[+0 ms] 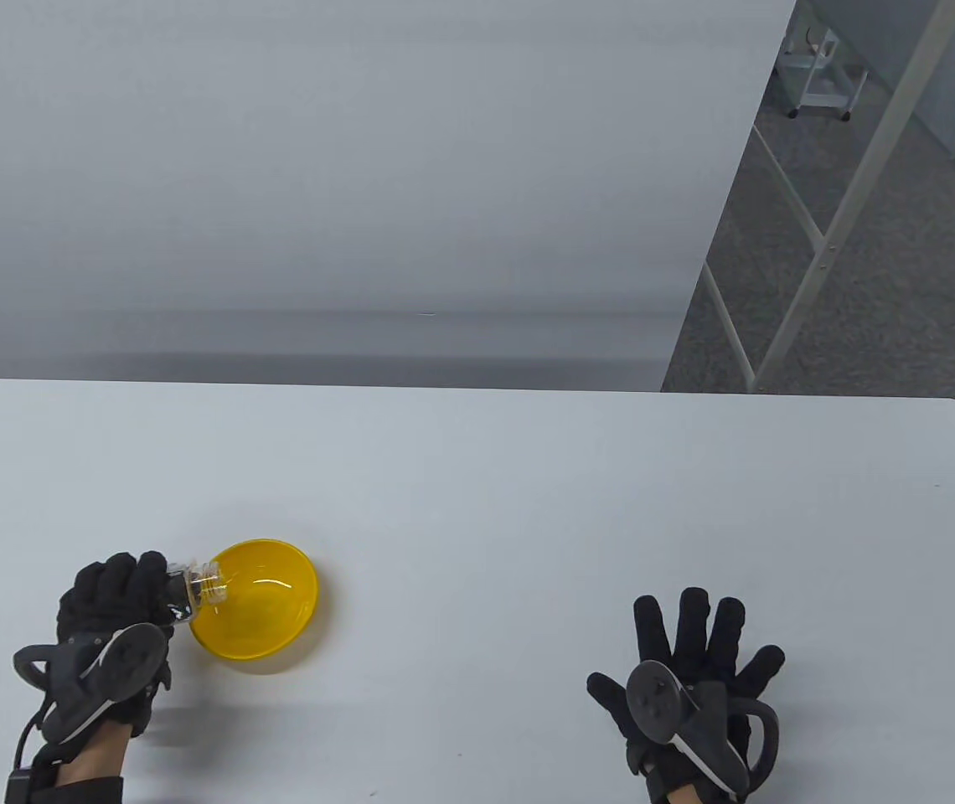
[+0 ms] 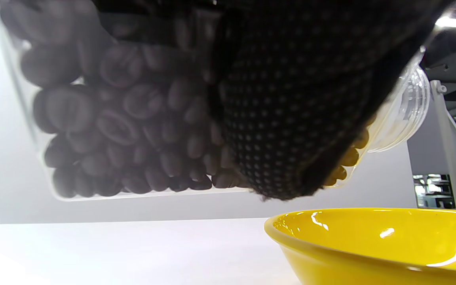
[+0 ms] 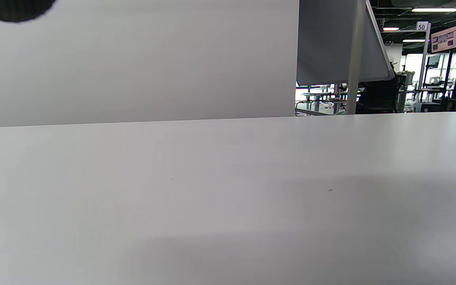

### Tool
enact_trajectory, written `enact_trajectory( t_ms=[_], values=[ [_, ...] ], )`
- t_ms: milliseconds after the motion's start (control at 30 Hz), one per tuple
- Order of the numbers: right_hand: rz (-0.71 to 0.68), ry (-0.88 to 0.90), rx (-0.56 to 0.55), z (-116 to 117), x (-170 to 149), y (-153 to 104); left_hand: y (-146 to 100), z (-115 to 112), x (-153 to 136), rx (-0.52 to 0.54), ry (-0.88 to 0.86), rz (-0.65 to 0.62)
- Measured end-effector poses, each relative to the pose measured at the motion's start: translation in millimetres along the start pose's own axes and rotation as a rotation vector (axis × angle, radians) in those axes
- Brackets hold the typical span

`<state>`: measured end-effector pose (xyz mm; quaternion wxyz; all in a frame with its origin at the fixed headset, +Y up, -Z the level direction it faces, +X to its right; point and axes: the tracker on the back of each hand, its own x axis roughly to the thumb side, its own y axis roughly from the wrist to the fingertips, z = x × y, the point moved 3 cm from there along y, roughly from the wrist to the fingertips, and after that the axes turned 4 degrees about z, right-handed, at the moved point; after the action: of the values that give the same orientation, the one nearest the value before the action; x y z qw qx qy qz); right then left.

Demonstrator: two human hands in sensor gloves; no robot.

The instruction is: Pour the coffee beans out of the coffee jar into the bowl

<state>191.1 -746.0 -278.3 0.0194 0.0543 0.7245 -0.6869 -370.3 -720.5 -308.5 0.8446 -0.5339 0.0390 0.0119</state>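
Table view shows the white table (image 1: 477,502) filling the near half of the scene, with a grey wall beyond its far edge. At the near right, the right hand (image 1: 687,695) lies flat on the tabletop, palm down, fingers spread wide and gripping nothing. At the near left, the left hand (image 1: 113,624) is wrapped around a clear coffee jar (image 1: 193,595), holding it tipped on its side with the open mouth pointing right over the rim of the yellow bowl (image 1: 264,607). That bowl stands on the table just right of the left hand, well apart from the right hand.

Left wrist view puts the jar (image 2: 113,118) close overhead, its lower side packed with dark coffee beans (image 2: 133,130), a gloved finger (image 2: 299,103) crossing its wall. Its threaded mouth hangs above the bowl's (image 2: 370,245) near rim, and the beans nearest the neck look amber. Whether any beans lie in the bowl cannot be told.
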Motion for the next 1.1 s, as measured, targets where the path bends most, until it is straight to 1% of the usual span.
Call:
enact_trajectory(
  t_ms=[1100],
  values=[
    [-0.001,0.000,0.006,1.2,0.5,0.0,0.1,0.7,5.1,0.020,0.054,-0.030]
  ],
)
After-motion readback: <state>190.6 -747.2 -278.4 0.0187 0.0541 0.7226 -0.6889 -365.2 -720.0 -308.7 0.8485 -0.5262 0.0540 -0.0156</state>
